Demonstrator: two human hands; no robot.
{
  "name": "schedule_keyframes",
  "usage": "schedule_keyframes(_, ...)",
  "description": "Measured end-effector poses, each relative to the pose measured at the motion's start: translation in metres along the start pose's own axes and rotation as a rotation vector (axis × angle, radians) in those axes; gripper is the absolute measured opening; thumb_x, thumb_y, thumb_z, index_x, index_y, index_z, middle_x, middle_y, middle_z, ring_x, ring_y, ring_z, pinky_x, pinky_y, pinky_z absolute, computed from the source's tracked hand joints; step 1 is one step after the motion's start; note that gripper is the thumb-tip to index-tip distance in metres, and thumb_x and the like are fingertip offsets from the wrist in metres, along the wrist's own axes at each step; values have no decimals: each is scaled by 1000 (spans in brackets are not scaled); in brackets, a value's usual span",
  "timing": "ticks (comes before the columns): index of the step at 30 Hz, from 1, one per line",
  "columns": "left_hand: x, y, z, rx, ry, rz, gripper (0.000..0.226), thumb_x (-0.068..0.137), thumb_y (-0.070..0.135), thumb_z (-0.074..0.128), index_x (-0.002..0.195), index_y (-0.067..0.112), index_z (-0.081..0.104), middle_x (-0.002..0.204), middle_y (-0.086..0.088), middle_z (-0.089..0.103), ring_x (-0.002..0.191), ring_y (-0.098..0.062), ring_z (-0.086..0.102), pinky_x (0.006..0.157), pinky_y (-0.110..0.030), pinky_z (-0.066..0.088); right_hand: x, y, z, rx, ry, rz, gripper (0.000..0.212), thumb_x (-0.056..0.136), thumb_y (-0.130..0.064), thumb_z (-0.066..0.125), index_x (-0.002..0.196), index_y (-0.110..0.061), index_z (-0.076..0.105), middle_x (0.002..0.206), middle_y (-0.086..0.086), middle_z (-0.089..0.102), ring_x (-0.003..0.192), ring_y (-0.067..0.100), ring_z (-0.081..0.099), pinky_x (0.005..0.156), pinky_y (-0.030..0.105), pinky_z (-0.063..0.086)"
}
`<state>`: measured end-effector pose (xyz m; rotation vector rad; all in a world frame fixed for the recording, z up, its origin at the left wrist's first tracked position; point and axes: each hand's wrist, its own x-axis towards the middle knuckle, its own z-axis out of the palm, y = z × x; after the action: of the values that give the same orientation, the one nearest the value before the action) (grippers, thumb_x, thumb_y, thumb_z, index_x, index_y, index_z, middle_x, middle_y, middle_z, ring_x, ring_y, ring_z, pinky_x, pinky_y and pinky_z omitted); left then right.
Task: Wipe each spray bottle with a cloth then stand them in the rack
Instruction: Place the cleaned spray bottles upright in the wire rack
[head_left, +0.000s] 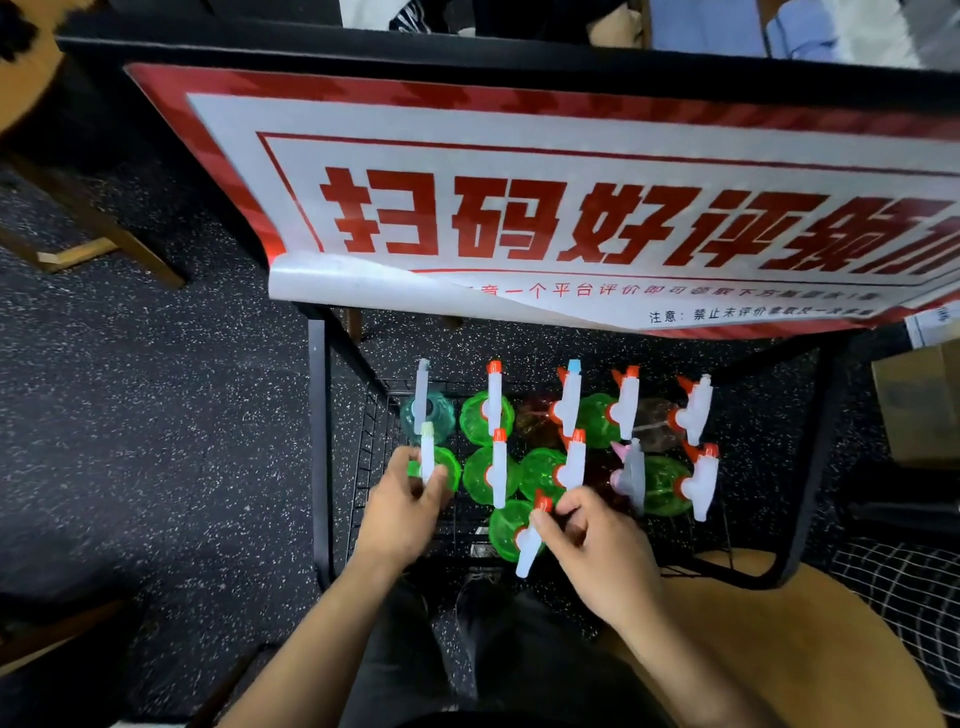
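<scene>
The left hand (402, 506) grips 1 green bottle (447, 467) and the right hand (597, 551) pinches another's trigger head (530, 543), apparently steadying both upright in the wire rack (369, 441)

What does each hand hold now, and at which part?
Left hand grips the white spray head of a green bottle. Right hand pinches the spray head of another green bottle.

Looking down into a black wire rack (370, 436) of green spray bottles; left hand (402, 506) gripping the front-left bottle (441, 467), right hand (597, 545) pinching the nearest bottle (506, 527) by its white trigger head, under a red-and-white sign (571, 208)
</scene>
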<state>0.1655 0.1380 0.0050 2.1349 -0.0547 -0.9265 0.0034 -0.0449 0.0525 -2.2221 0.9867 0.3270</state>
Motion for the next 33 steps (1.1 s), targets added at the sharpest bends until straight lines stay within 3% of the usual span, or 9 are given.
schedule_keyframes(4, -3, 4, -8, 134, 11, 25, 43, 98, 52, 69, 128, 27, 51, 92, 3, 78, 86, -22, 76, 84, -41, 60, -5, 7, 10, 61, -266, 154, 56, 85, -82, 57, 116, -36, 59, 87, -10, 69, 85, 8, 66, 74, 33, 50)
schedule_keyframes(7, -13, 6, -16, 186, 54, -14, 52, 93, 55, 73, 121, 19, 49, 94, 1, 72, 88, -24, 72, 80, -34, 53, -6, 7, 18, 98, -255, 130, 47, 87, -75, 61, 111, -35, 62, 85, -9, 67, 83, 12, 64, 74, 35, 48)
schedule_keyframes(10, -24, 3, -18, 242, 79, -19, 49, 93, 55, 74, 109, 15, 52, 89, -3, 70, 87, -30, 70, 76, -37, 50, -5, 3, 19, 67, -209, 62, 33, 95, -64, 59, 107, -33, 61, 78, -8, 65, 78, 14, 62, 74, 39, 47)
schedule_keyframes(14, -39, -1, -9, 302, 43, -6, 42, 94, 52, 74, 103, 16, 54, 86, -4, 70, 85, -32, 67, 74, -37, 46, -1, 0, 11, -34, -168, -15, 41, 100, -54, 56, 132, -29, 61, 100, -5, 73, 99, 22, 67, 83, 37, 52)
schedule_keyframes(20, -49, 1, 12, 289, 19, 62, 37, 94, 51, 74, 99, 19, 57, 83, 2, 69, 85, -29, 68, 75, -37, 49, 2, 0, 10, -54, -212, -26, 35, 98, -54, 55, 119, -28, 64, 85, -5, 70, 91, 24, 65, 70, 37, 43)
schedule_keyframes(24, -54, 7, 22, 304, -13, 117, 29, 96, 48, 74, 94, 23, 59, 83, 5, 70, 84, -26, 69, 78, -37, 51, -1, 3, 2, -47, -256, -22, 36, 96, -58, 60, 114, -28, 67, 85, -7, 68, 92, 22, 66, 70, 35, 43)
schedule_keyframes(27, -50, 13, 26, 320, -23, 160, 21, 97, 45, 72, 98, 27, 61, 79, 5, 70, 79, -26, 68, 72, -36, 49, 0, 8, -10, -7, -151, 4, 43, 93, -68, 60, 111, -30, 69, 100, -7, 75, 94, 18, 70, 76, 31, 52)
schedule_keyframes(30, -40, 25, 34, 350, -10, 213, 20, 102, 35, 68, 115, 22, 59, 70, 11, 63, 70, -24, 60, 67, -35, 39, 13, 19, -20, -62, 118, -2, 39, 97, -67, 56, 99, -29, 65, 77, -8, 69, 73, 15, 67, 64, 31, 51)
schedule_keyframes(33, -33, 39, 41, 402, -5, 228, 34, 106, 34, 62, 134, 18, 51, 74, 10, 62, 74, -30, 63, 67, -36, 37, 27, 26, -22, -84, 108, 18, 45, 102, -64, 51, 121, -25, 63, 75, -5, 68, 74, 20, 67, 66, 33, 46)
